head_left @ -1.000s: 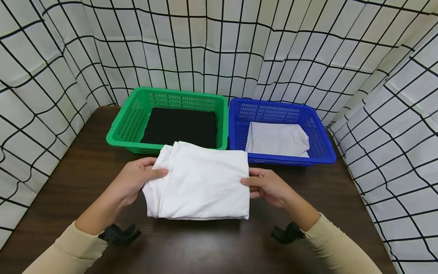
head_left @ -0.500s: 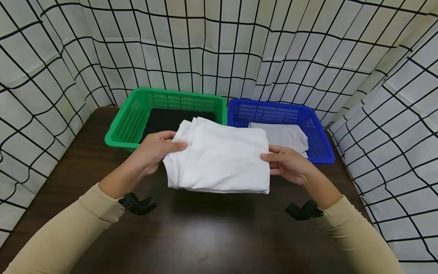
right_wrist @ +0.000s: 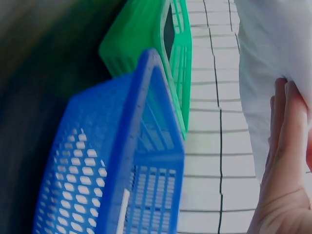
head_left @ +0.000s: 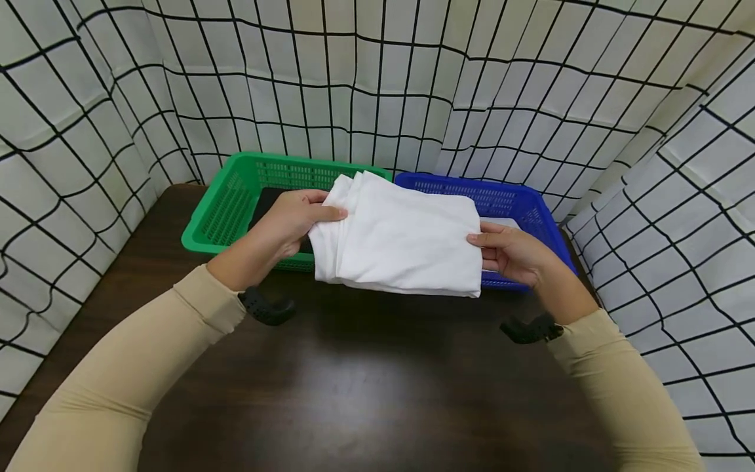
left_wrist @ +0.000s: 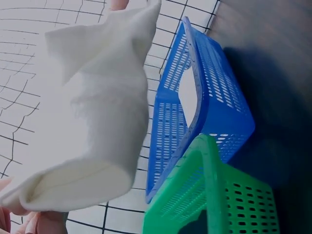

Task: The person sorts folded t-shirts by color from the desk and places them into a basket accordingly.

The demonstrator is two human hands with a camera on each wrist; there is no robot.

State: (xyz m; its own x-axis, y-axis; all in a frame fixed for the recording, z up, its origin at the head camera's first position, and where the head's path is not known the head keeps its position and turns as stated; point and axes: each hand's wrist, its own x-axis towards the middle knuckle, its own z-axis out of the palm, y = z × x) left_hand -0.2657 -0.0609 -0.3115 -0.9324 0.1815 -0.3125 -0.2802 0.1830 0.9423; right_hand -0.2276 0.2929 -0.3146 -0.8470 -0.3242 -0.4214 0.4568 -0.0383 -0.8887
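A folded white cloth (head_left: 407, 236), layered along its left side, hangs between my two hands in the head view. My left hand (head_left: 297, 219) pinches its left edge, thumb on top. At the opposite edge, my right hand (head_left: 510, 249) pinches it with thumb above and fingers beneath. The left wrist view shows the cloth (left_wrist: 107, 107) from below, sagging in a rounded fold. In the right wrist view, straight fingers (right_wrist: 287, 131) lie under the cloth (right_wrist: 273, 58). From the head camera, the cloth overlaps parts of both baskets.
A green basket (head_left: 203, 229) with folded black fabric (head_left: 268, 200) inside stands at the back left. Beside it, a blue basket (head_left: 539, 216) holds another folded white cloth (head_left: 501, 221), mostly hidden. Black wire grid panels (head_left: 354, 85) with white backing enclose the dark wooden table (head_left: 366, 393).
Both hands have carried the white cloth away from the body and to the right, from in front of the baskets to over their front rims. The grips look the same.
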